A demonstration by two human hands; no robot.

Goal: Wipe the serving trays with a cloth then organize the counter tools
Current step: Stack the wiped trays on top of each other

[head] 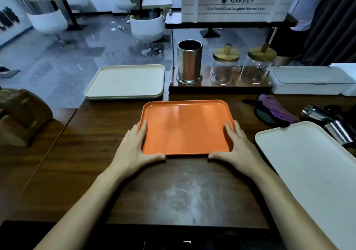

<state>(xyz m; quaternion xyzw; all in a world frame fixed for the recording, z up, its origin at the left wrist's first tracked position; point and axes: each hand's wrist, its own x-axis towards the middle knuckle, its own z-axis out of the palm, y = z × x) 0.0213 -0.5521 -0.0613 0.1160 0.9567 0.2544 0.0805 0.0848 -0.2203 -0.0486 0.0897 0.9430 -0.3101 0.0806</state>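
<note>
Orange tray (185, 126) flat on wood counter (183, 188), centre, long side facing the person. Both hands on its near corners. Left hand (134, 149) at near-left corner: fingers straight, lying together along the left rim, thumb stretched out along the near edge. Right hand (238, 147) mirrors it at near-right corner: fingers straight along the right rim, thumb along the near edge. No curl, no pinch on either side, palms down on the counter just outside the tray. Tray sits between the two hands; can't tell if it's lifted at all, looks down.

Stack of cream trays (127, 82) far left, past the orange one, not touching it. White tray (308, 163) near right, close to right forearm, apart from orange tray. Purple cloth (275, 109) far right of the orange tray, lying on a black item, neither hand near it. Shiny metal tools (327, 120) lying on their sides just right of the cloth. Back row on a raised ledge: steel canister (189, 62), then two glass jars w/ wood lids (224, 66), then white box (308, 80) at far right.
</note>
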